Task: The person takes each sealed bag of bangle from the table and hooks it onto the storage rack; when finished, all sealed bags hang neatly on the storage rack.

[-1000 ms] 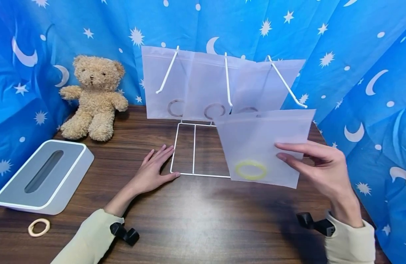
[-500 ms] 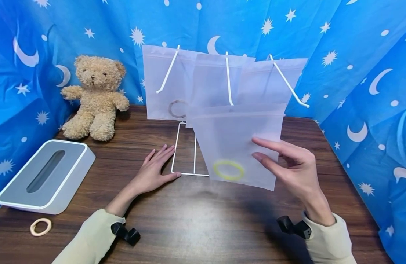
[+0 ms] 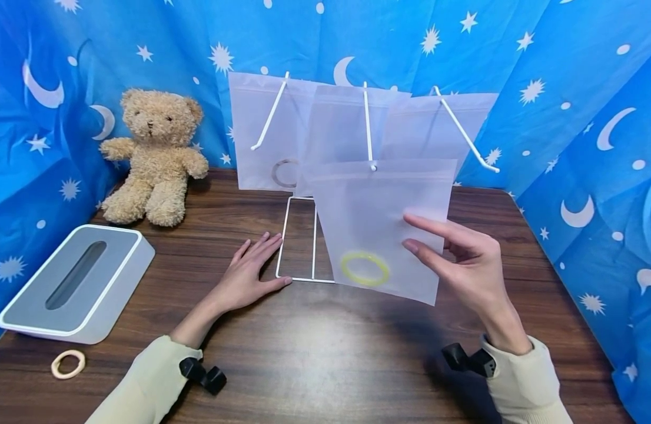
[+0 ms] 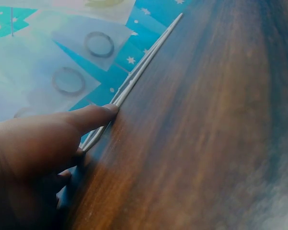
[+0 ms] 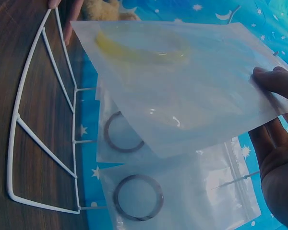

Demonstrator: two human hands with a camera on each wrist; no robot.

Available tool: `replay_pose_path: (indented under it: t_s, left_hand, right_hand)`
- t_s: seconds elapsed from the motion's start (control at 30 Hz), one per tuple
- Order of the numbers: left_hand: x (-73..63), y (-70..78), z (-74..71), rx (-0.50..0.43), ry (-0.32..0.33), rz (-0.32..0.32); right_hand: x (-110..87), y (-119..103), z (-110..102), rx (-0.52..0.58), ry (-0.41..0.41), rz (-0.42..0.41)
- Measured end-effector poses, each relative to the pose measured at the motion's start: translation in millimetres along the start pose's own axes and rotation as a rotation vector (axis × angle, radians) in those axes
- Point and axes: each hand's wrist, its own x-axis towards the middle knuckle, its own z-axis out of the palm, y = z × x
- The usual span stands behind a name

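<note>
In the head view, my right hand (image 3: 465, 262) pinches the right side of a frosted zip bag (image 3: 384, 218) between thumb and fingers. A yellow ring (image 3: 365, 269), like a bangle, lies in its lower corner. At the bag's top strip, the tip of the middle hook (image 3: 368, 129) shows at a small hole. My left hand (image 3: 246, 274) lies flat on the table, fingers spread, thumb and fingertips touching the base of the white wire rack (image 3: 306, 280). In the right wrist view, bags with dark rings (image 5: 138, 197) hang behind the held one.
Frosted bags hang on the left hook (image 3: 272, 112) and right hook (image 3: 465, 132); the left bag (image 3: 256, 129) holds a ring. A teddy bear (image 3: 153, 156) sits at the back left. Nearer are a tissue box (image 3: 76, 282) and a pale wooden ring (image 3: 68, 364) on the table (image 3: 283, 359).
My right hand has carried the bag with the yellow ring leftward, then slightly up, to the middle hook's tip, which now shows at the hole. My left hand has stayed in place.
</note>
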Motion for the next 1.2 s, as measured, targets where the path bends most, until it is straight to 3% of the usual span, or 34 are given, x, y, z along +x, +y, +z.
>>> replay_pose_path:
  t_s: [0.27, 0.57, 0.83, 1.2]
  left_hand:
    - [-0.2, -1.2, -0.9, -0.002, -0.006, -0.005]
    - [-0.1, -1.8, -0.5, -0.004, 0.012, 0.000]
    - [0.6, -0.5, 0.4, -0.005, 0.032, 0.010]
    - [0.4, -2.1, 0.8, 0.001, 0.026, 0.001]
  right_hand:
    - [5.4, 11, 3, -0.075, 0.016, 0.072]
    - [25.2, 51, 11, 0.075, 0.095, 0.149]
    - [50.3, 81, 17, 0.113, 0.155, 0.179]
    - [64.0, 101, 25, 0.095, 0.203, 0.185]
